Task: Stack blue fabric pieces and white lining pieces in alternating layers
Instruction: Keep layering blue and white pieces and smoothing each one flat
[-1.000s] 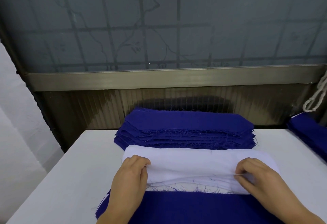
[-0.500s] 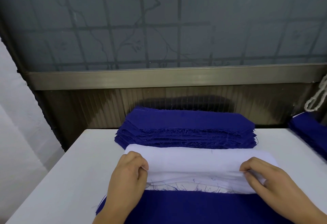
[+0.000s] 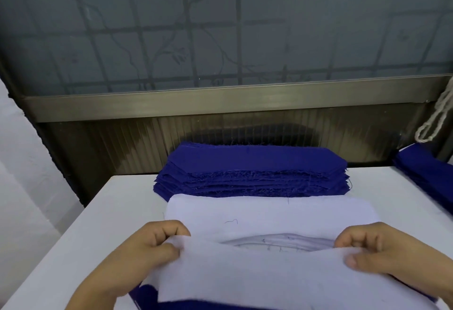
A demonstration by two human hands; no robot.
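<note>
Still mid-task: left hand (image 3: 137,253) and right hand (image 3: 375,253) pinched one white lining piece (image 3: 269,275) over blue fabric (image 3: 147,296) (big blue pile (image 3: 252,170) left).

The table (image 3: 81,241) lies bare along its left edge and between the blue stack (image 3: 252,170) and the right-edge blue pile (image 3: 426,177). The blue stack blocks the far-edge middle, the white stack (image 3: 269,214) touching its near side. A wall (image 3: 220,104) closes the far edge.
</note>
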